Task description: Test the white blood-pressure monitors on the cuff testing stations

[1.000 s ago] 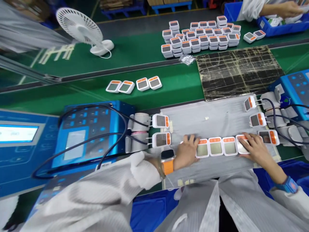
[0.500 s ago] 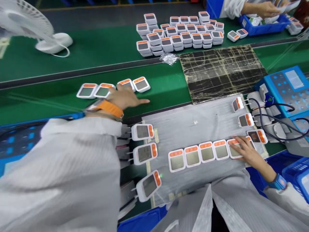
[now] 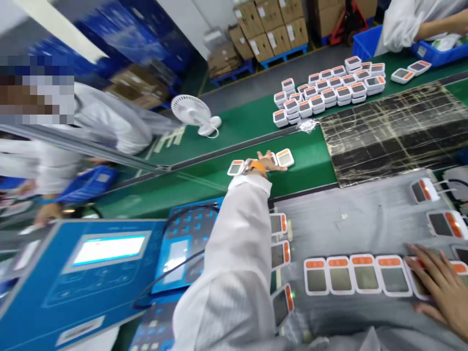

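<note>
My left hand (image 3: 269, 162), an orange band at its wrist, reaches far out over a short row of small white devices with grey screens and orange strips on the green belt. Its thumb sticks out and its fingers lie over a middle device; whether they press on it I cannot tell. One device (image 3: 284, 158) shows right of the hand, another (image 3: 236, 167) to its left. My right hand (image 3: 444, 287) lies with fingers spread over the right end of a row of like devices (image 3: 365, 274) on the grey mat, partly covering one device (image 3: 419, 280).
Plugged-in devices line the mat (image 3: 351, 219) at left and right. Beyond are a dark taped board (image 3: 398, 131), stacked devices (image 3: 329, 92) and a white fan (image 3: 193, 114). Blue test machines (image 3: 98, 278) stand left. Co-workers (image 3: 106, 117) sit at far left and upper right.
The view has swung left, bringing the blue machine and a co-worker into sight. My left hand stays over the belt devices and my right hand over the row on the mat.
</note>
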{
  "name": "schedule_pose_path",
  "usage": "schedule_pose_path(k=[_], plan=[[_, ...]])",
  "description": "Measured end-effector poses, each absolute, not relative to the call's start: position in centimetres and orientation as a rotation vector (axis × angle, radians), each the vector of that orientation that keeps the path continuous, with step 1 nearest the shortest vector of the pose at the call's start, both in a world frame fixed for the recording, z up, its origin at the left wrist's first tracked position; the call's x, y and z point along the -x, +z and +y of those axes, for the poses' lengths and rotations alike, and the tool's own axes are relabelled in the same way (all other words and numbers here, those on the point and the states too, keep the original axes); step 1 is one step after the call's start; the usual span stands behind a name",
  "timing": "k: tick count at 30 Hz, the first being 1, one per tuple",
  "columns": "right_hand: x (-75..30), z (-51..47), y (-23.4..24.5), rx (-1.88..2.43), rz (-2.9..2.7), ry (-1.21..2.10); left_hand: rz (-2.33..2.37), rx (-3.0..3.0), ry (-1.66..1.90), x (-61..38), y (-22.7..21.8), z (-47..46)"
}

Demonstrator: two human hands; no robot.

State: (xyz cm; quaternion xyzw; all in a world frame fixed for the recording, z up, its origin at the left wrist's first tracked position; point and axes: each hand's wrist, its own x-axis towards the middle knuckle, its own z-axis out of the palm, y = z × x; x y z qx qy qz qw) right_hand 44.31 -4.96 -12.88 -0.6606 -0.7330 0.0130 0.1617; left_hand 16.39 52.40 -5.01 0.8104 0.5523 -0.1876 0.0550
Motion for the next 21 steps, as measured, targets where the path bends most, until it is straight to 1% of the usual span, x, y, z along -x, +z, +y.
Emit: schedule_pose_path(k=[3, 5, 7, 10, 13, 16, 21], plan=[[-43.2, -2.4, -11.5, 1.815, -2.079, -0.017, 1.592, -2.453, -0.644, -15.3, -5.8, 53.9], [-42.0, 1.1, -10.1, 1.778, -2.108, -0.039, 1.466, -2.492, -0.645, -14.4, -6.6, 54.7], [-40.7, 6.2, -9.2, 1.75, -2.159, -0.042, 1.408, -2.552, -0.628, -13.5, -7.3, 55.4], [-38.8, 15.8, -8.6, 1.704, -2.294, 0.069, 1.545, -2.527, -0.688, -11.7, -7.8, 56.3], [-37.4, 26.3, -8.7, 1.636, -2.377, 0.23, 1.754, -2.321, -0.767, -10.0, -7.8, 57.1], [-36.5, 35.5, -9.4, 1.595, -2.361, 0.301, 1.85, -2.198, -0.684, -9.0, -7.7, 57.8], [-35.6, 45.0, -11.6, 1.71, -2.349, 0.376, 1.912, -2.068, -0.556, -9.4, -8.2, 58.4]])
